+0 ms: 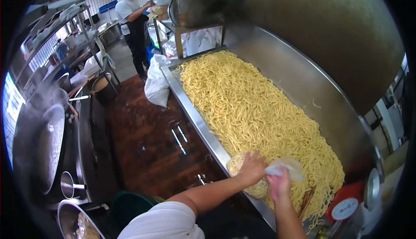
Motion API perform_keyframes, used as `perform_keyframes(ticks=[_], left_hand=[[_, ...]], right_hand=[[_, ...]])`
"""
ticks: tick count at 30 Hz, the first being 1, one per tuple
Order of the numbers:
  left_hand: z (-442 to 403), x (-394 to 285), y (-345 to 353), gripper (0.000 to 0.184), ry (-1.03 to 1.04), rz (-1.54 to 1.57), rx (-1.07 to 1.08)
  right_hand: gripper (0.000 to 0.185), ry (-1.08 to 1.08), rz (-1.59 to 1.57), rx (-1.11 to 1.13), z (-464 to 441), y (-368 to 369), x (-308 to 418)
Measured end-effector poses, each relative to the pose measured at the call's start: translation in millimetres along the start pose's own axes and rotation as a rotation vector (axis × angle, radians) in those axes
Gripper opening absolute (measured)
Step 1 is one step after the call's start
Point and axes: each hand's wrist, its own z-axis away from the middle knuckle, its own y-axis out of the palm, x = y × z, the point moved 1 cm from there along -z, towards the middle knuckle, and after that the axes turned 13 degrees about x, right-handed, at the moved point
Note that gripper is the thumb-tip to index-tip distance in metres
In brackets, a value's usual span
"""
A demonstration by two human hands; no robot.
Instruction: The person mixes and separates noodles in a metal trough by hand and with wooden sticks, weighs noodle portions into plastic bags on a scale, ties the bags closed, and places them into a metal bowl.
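Note:
Loose yellow noodles (247,100) are heaped in a large steel trough (195,119). At its near edge sits a clear plastic bag filled with noodles (256,190). My left hand (252,169) lies over this filled bag, fingers spread. Just to the right, my right hand (280,183) is closed around gathered clear plastic (286,168), seemingly the bag's upper end. Part of the bag is hidden under my left hand and forearm. Beside my right forearm, brown chopstick-like sticks (307,202) rest among the noodles.
A red dial scale (345,206) stands at the trough's right end. Left of the wet brown floor (143,130) are a steaming wok (53,145) and a strainer (68,184). A white sack (157,83) leans by the far corner; a person (132,22) stands beyond. A fan (208,0) overhangs the back.

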Motion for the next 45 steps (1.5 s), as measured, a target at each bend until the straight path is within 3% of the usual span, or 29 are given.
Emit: perform_keyframes(ticks=[2,4,5,6,11,12,14,15,16,18,19,20,22,23,25,26,28,29,30,32,33,34,35,36,38,39,40,41,45], left_hand=[[0.0,-0.4,-4.1,0.042,0.009,-0.052,-0.005],[-1.7,-3.7,-4.9,0.044,-0.007,-0.067,0.016],[-3.1,-2.4,-0.3,0.044,0.004,-0.070,0.029],[-4.5,1.9,6.2,0.045,0.043,-0.081,-0.033],[1.3,-4.6,3.5,0.051,0.051,-0.090,-0.062],[1.2,-5.0,6.7,0.051,0.076,-0.084,-0.049],[-1.0,-2.6,11.8,0.049,0.083,-0.036,-0.117],[-0.3,0.4,12.6,0.050,0.107,-0.043,-0.141],[-6.0,1.0,18.1,0.050,0.108,-0.034,-0.140],[-14.3,7.7,29.2,0.048,0.063,0.033,-0.217],[-6.7,-0.9,12.9,0.046,0.041,-0.021,-0.132],[-2.8,0.1,14.0,0.046,0.041,-0.021,-0.123],[-3.8,-0.5,10.9,0.044,0.081,-0.012,-0.128],[-7.9,-1.6,10.8,0.044,0.083,-0.011,-0.141],[-8.8,-1.7,19.0,0.043,0.079,0.004,-0.147],[-8.4,0.5,21.5,0.043,0.073,0.007,-0.147],[-10.2,4.5,23.7,0.040,0.116,-0.055,-0.186],[-14.0,8.1,30.0,0.040,0.115,-0.056,-0.186],[-18.7,11.8,39.3,0.040,0.126,-0.030,-0.217],[-16.0,6.4,31.8,0.039,0.141,-0.005,-0.250],[-9.5,-0.5,18.4,0.042,0.123,-0.012,-0.187],[-5.3,-3.7,7.2,0.048,0.100,-0.020,-0.129],[-5.5,-3.8,6.5,0.048,0.089,-0.025,-0.140],[-4.7,-4.9,7.1,0.042,0.156,0.074,-0.281],[4.6,1.6,9.3,0.036,0.194,0.155,-0.442],[9.2,4.6,12.4,0.031,0.262,0.172,-0.368],[13.4,5.8,17.2,0.026,0.334,0.195,-0.286],[14.2,10.7,21.4,0.026,0.380,0.246,-0.349],[8.2,14.3,23.3,0.020,0.346,0.340,-0.300]], right_hand=[[0.044,0.113,0.111,0.114,25.6,-14.5,12.4],[0.036,0.378,0.677,0.345,50.3,-7.3,23.7],[0.035,0.178,1.005,0.442,53.9,7.4,18.8],[0.035,0.185,0.997,0.423,50.2,13.7,22.7],[0.035,0.323,1.895,0.458,4.1,28.3,45.3],[0.035,0.341,1.891,0.429,-1.9,13.2,36.6],[0.037,0.675,0.316,0.402,-9.6,-9.1,20.7],[0.035,0.584,0.062,0.362,-8.5,-5.8,18.2],[0.035,0.589,0.067,0.356,-5.5,-2.4,24.0],[0.044,0.335,0.189,0.422,0.1,9.3,36.6],[0.042,0.191,0.714,0.445,5.5,22.2,47.3],[0.042,0.196,0.707,0.441,7.4,21.2,48.9],[0.039,0.256,1.934,0.479,6.8,16.4,57.1],[0.039,0.247,1.944,0.477,4.2,12.8,52.5],[0.029,0.666,0.619,0.312,5.4,2.0,27.1],[0.029,0.672,0.621,0.316,5.6,1.1,25.5],[0.033,0.472,0.085,0.516,6.7,9.2,30.5],[0.041,0.364,0.371,0.543,9.9,28.1,44.9],[0.041,0.364,0.371,0.542,9.7,26.5,45.8],[0.040,-0.305,1.500,0.661,10.8,22.9,53.4],[0.040,-0.310,1.501,0.662,10.8,21.2,55.5],[0.040,-0.142,1.715,0.557,8.3,19.5,56.6],[0.040,0.031,1.915,0.443,4.6,17.9,57.3],[0.040,0.010,1.917,0.465,-0.5,8.8,50.4],[0.033,0.092,1.381,0.506,-11.8,-27.2,22.8],[0.033,0.079,1.381,0.535,-16.0,-38.5,18.2],[0.031,0.436,0.704,0.483,-14.9,-45.4,15.4],[0.030,0.741,0.006,0.381,-13.4,-49.0,11.0],[0.035,0.481,0.101,0.493,9.4,-9.4,43.1]])
